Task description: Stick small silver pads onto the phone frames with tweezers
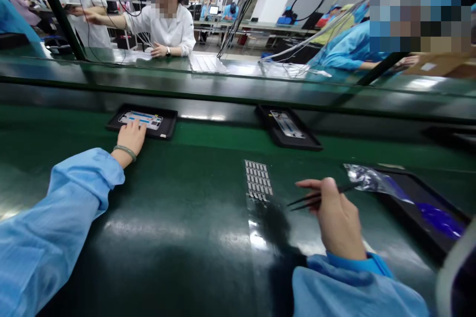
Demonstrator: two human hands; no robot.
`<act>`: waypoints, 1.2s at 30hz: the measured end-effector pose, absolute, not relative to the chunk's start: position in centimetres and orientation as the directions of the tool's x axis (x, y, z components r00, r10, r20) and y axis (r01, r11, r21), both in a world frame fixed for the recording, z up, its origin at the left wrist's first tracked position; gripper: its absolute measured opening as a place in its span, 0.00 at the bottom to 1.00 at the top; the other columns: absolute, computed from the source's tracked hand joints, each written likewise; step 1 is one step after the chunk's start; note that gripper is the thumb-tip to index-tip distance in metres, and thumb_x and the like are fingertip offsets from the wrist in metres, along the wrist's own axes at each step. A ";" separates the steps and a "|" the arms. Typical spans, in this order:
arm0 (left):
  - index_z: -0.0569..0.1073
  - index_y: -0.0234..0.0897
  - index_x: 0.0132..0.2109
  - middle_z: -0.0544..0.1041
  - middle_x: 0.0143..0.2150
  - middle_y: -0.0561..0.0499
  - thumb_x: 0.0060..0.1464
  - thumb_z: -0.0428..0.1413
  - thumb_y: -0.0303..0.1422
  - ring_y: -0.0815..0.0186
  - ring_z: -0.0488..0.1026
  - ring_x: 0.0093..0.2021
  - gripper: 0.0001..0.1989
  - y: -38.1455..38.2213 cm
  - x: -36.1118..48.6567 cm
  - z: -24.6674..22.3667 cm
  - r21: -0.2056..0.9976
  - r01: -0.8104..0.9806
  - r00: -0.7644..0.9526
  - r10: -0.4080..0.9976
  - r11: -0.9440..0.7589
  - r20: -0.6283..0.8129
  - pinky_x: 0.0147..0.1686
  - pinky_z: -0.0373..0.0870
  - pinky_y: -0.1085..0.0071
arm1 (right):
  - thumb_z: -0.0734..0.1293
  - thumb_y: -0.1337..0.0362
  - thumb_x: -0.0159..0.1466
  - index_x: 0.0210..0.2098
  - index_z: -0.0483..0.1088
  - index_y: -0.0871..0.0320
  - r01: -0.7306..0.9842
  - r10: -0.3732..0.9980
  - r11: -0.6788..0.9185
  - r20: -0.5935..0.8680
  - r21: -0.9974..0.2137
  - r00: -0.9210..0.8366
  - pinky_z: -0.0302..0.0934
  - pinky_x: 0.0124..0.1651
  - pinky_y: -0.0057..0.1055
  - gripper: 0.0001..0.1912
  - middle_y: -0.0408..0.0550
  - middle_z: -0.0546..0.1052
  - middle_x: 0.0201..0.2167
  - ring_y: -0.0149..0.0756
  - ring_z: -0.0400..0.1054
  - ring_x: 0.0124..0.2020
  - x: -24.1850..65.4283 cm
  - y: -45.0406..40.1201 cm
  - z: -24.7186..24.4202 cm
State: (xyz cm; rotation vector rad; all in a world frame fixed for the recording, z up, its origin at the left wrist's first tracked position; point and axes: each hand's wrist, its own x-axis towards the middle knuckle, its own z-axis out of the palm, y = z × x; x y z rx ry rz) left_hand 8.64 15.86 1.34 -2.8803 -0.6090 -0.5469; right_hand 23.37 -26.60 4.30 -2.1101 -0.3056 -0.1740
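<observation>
White glare patches on dark green worktop [186, 183], slight overall blur

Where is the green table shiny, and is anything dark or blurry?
Head view: light glares off the green table, brightest just below the sheet of small pale pieces; head view: a dark patch, maybe shadow or reflection, lies left of the right hand; head view: the grey curved thing in the bottom right corner looks blurry.

A: anyone able to read any text here?
B: nope, nothing legible. White patch [428, 66] on the cardboard box [451, 66], upper right, is too blurry; lit screen [213, 10], top centre, too tiny.
A: pale sticker [162, 135] on the black tray [171, 121], left of centre?
B: can't read it either.
</observation>
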 end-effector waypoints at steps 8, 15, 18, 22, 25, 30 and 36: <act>0.61 0.46 0.61 0.61 0.63 0.50 0.57 0.50 0.50 0.62 0.59 0.61 0.28 -0.8 13.6 0.2 -0.018 -0.315 0.927 -0.312 -0.949 0.207 0.58 0.58 0.64 | 0.75 0.47 0.45 0.34 0.65 0.57 -0.014 0.139 -0.200 -0.043 -0.980 0.989 0.71 0.28 0.32 0.27 0.46 0.74 0.26 0.40 0.73 0.28 24.4 -26.2 1.7; 0.62 0.50 0.61 0.53 0.67 0.45 0.57 0.48 0.54 0.48 0.49 0.66 0.28 -7.6 15.5 -0.4 0.202 -0.519 0.854 -0.496 -0.831 0.154 0.60 0.47 0.46 | 0.75 0.63 0.50 0.32 0.66 0.58 -0.196 0.135 -0.212 -0.227 -0.957 0.965 0.71 0.23 0.26 0.15 0.44 0.74 0.22 0.35 0.72 0.22 24.6 -26.2 0.1; 0.63 0.51 0.60 0.55 0.66 0.45 0.56 0.47 0.55 0.48 0.50 0.66 0.28 -7.6 15.9 -0.4 0.217 -0.501 0.865 -0.493 -0.838 0.093 0.61 0.45 0.45 | 0.73 0.67 0.53 0.30 0.67 0.58 -0.243 0.142 -0.206 -0.275 -0.948 0.951 0.70 0.22 0.24 0.10 0.44 0.73 0.21 0.34 0.71 0.21 24.6 -25.7 -0.1; 0.64 0.51 0.60 0.56 0.66 0.44 0.56 0.47 0.55 0.49 0.51 0.65 0.28 -7.3 15.7 -0.4 0.217 -0.500 0.866 -0.489 -0.839 0.104 0.61 0.44 0.46 | 0.71 0.71 0.55 0.28 0.68 0.58 -0.289 0.160 -0.168 -0.315 -0.942 0.935 0.69 0.22 0.21 0.06 0.45 0.74 0.21 0.31 0.70 0.20 24.4 -25.2 0.0; 0.64 0.51 0.60 0.56 0.65 0.44 0.56 0.47 0.55 0.50 0.51 0.65 0.28 -7.4 15.4 -0.4 0.218 -0.495 0.869 -0.483 -0.841 0.108 0.61 0.44 0.46 | 0.71 0.72 0.54 0.26 0.69 0.58 -0.331 0.179 -0.120 -0.348 -0.936 0.920 0.68 0.22 0.20 0.06 0.45 0.74 0.21 0.29 0.68 0.20 24.5 -25.3 0.5; 0.64 0.51 0.60 0.54 0.66 0.42 0.56 0.48 0.55 0.49 0.50 0.66 0.28 -7.5 15.4 -0.6 0.251 -0.483 0.875 -0.473 -0.839 0.105 0.62 0.43 0.45 | 0.70 0.71 0.54 0.24 0.68 0.60 -0.357 0.200 -0.013 -0.352 -0.934 0.914 0.64 0.20 0.17 0.06 0.44 0.71 0.20 0.25 0.64 0.17 24.8 -26.1 1.8; 0.57 0.46 0.63 0.49 0.68 0.40 0.57 0.48 0.53 0.48 0.47 0.67 0.31 -6.5 14.1 -0.2 0.389 -0.442 0.897 -0.391 -0.808 0.207 0.61 0.48 0.44 | 0.62 0.58 0.63 0.29 0.66 0.58 -0.110 0.039 0.050 -0.109 -0.993 0.993 0.68 0.32 0.25 0.11 0.49 0.74 0.31 0.30 0.69 0.28 27.2 -26.3 3.3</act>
